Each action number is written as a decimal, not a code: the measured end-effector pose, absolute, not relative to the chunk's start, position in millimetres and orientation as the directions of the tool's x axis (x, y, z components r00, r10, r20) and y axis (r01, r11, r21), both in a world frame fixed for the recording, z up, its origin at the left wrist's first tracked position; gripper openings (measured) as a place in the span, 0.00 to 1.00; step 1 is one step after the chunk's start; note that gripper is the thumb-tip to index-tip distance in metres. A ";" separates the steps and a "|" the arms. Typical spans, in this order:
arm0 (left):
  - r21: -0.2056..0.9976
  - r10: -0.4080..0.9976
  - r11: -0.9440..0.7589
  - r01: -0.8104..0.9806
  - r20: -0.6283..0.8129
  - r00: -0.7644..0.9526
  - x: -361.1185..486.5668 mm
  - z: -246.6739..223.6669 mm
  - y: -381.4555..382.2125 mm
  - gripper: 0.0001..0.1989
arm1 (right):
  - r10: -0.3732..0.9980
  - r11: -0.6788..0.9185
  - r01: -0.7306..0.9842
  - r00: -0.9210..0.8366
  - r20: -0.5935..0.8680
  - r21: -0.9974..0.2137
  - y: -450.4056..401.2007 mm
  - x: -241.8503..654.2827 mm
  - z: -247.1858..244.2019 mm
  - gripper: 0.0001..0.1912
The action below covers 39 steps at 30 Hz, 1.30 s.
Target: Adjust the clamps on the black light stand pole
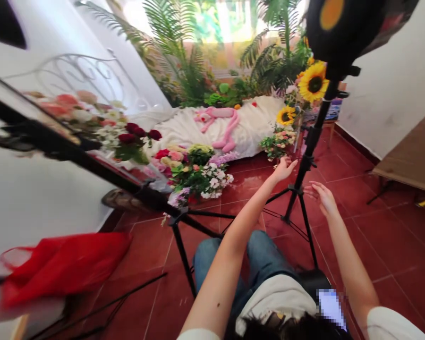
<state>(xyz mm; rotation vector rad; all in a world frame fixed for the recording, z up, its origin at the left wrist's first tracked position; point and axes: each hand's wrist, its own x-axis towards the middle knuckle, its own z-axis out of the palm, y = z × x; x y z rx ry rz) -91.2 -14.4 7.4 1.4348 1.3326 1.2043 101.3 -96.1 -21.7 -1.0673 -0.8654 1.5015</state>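
Head: glossy red floor tiles [386, 236], plain pale wall [386, 94] | rumpled white cloth [262, 123] under fuzzy pink plush toy [230, 130]; feathery palm fronds [172, 28] | black light stand [312, 137], slim pole, splayed legs, between your hands | your left hand [285, 168]: just beside pole, fingers part-curled, grip can't be told | your right hand [322, 197]: near pole, fingers loosely spread

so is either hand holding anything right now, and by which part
Nothing is held: the left hand and right hand are both open beside the black stand, neither closed around it.
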 end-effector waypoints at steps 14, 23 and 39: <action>0.993 0.993 -0.114 0.011 0.114 0.008 -17.9 36.2 16.9 0.10 | 0.907 -0.416 -0.620 -0.229 -0.354 -0.665 -78.4 114.8 7.8 0.09; 0.988 0.989 -0.147 0.047 0.145 0.032 -21.6 33.7 20.1 0.09 | 0.906 -0.417 -0.586 -0.203 -0.372 -0.695 -40.9 80.1 33.8 0.16; 0.990 0.989 -0.139 -0.024 0.140 0.050 -23.6 32.0 14.4 0.08 | 0.991 0.128 0.277 -0.008 0.130 -0.952 -30.9 103.7 28.6 0.18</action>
